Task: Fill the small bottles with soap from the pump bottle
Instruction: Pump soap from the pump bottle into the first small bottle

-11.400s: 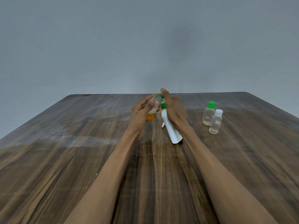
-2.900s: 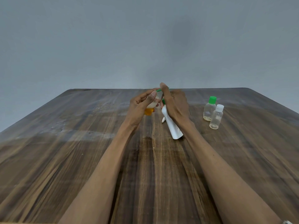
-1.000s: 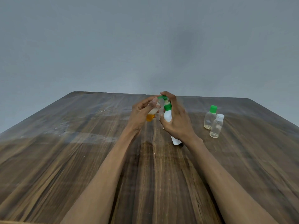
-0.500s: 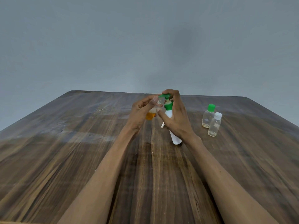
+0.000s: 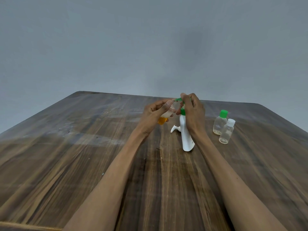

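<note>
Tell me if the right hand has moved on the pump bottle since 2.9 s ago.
Yes. The right hand has shifted up off the pump bottle body to its green pump head, away from the table.

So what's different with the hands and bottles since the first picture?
The right hand, earlier laid flat over the pump bottle, now curls its fingers on the green pump head. The left hand still holds the small bottle at the spout. The two capped bottles haven't moved.
</note>
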